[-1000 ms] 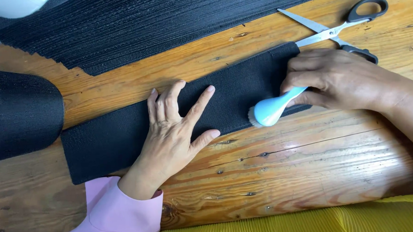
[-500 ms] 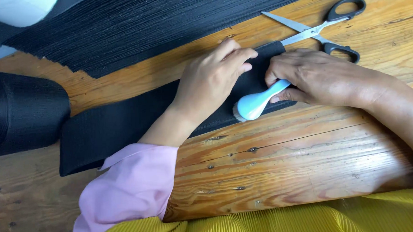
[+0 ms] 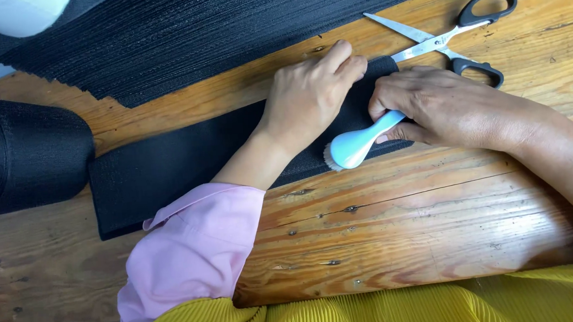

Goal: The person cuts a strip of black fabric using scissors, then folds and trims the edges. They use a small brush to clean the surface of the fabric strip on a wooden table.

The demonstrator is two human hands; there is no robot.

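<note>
- left hand (image 3: 309, 98) lies flat on the black fabric strip (image 3: 163, 167), fingers (image 3: 346, 60) together and stretched toward the strip's far end, pressing it down w/o gripping anything
- right hand (image 3: 440, 107) has its fingers clamped round the handle of a light blue brush (image 3: 357, 144), bristle end pointing left, right at the strip's near edge
- strip runs diagonally across the wooden desk (image 3: 420, 226), approx from lower left to upper right, both hands at its right end
- scissors (image 3: 450, 38) w/ black handles lie open on the desk just beyond the right hand
- big sheet of black ribbed material (image 3: 182, 36) fills the top, and a black roll (image 3: 24, 152) sits at the left, just beside the strip
- pink sleeve on the left arm, yellow cloth along the bottom
</note>
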